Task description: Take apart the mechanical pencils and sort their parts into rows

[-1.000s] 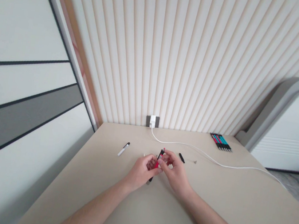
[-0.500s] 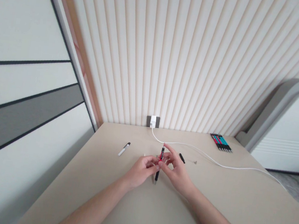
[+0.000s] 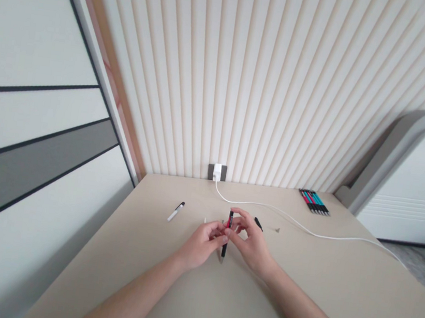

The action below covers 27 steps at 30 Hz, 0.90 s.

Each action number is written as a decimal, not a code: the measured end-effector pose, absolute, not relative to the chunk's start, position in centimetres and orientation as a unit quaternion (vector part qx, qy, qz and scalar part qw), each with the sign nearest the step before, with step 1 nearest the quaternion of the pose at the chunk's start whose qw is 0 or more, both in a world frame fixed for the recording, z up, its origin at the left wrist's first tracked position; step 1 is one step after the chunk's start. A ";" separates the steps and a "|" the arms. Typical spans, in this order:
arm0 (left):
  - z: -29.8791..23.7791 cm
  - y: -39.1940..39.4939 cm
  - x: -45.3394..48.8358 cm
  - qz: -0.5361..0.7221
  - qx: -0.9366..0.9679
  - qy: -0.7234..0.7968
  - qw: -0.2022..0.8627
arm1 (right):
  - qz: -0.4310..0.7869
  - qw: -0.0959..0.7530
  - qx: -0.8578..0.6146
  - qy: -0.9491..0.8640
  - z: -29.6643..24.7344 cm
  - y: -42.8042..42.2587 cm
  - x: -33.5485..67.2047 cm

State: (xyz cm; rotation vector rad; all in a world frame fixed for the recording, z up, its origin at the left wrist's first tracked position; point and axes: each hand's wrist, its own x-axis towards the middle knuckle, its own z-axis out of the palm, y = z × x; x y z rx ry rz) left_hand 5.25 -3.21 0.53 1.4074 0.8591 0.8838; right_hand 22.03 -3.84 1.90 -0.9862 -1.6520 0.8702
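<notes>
A pen (image 3: 224, 250) with a red middle, a black grip and a pale tip stands nearly upright over the table, tip towards me. My left hand (image 3: 201, 243) pinches its middle between thumb and fingers. From the other side my right hand (image 3: 253, 241) grips the same stretch, its index finger bent close to the pen's black top end. Fingers cover part of the red barrel. Just beyond my right hand lies a black pen-like piece (image 3: 258, 224), partly hidden. Small pale bits behind my left fingers are too small to name.
A white and black pen (image 3: 176, 211) lies to the left on the beige table (image 3: 134, 274). At the back right is a row of several red, blue and black pens (image 3: 314, 202). A white cable (image 3: 291, 217) runs from a wall charger (image 3: 217, 172). A small piece (image 3: 277, 230) lies right.
My right index finger has come down from the pen's top end and is more bent. Both hands still hold the pen in nearly the same place.
</notes>
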 end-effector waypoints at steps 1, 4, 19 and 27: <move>0.5 -3.2 5.2 0.379 0.606 0.368 0.594 | 0.358 0.496 -0.406 -0.679 1.9 -3.8 22.0; 0.5 -3.2 5.2 0.380 0.606 0.361 0.598 | 0.367 0.498 -0.404 -0.674 1.9 -3.8 21.8; 0.6 -3.3 5.0 0.381 0.626 0.362 0.576 | 0.376 0.502 -0.415 -0.659 1.6 -3.8 21.8; 0.9 -3.2 5.0 0.382 0.621 0.360 0.583 | 0.359 0.507 -0.403 -0.672 0.8 -3.5 21.5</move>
